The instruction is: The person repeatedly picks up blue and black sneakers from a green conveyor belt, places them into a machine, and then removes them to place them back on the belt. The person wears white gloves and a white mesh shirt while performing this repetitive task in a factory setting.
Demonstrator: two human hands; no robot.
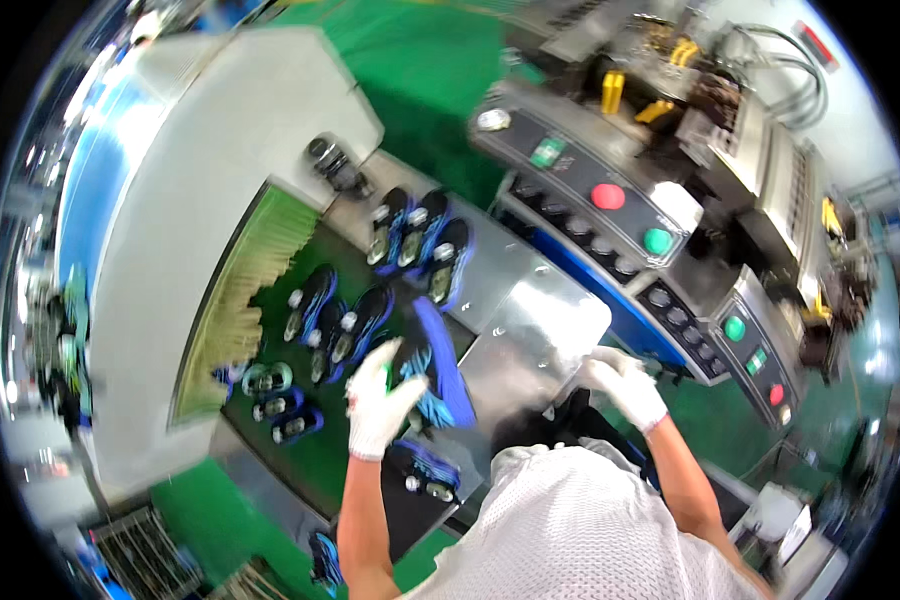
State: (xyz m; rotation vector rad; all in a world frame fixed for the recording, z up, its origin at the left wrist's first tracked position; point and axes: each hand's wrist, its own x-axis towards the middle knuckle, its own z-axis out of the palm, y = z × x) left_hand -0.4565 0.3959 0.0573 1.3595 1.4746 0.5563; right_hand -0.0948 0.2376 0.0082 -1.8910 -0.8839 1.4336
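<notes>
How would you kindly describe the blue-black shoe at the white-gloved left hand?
From the big white machine housing, move right to the gloved left hand. Right of it, the blue-black shoe shows a broader violet strip than its neighbours.

Item, left hand (380,402): one white fabric glove (370,425), snug cuff at the wrist. Item, right hand (625,388): matching white glove (642,402), likewise cuffed. Forearms (365,515): bare. Item, top (580,525): pale off-white, loose, softly creased, finely dotted mesh texture throughout.
</notes>
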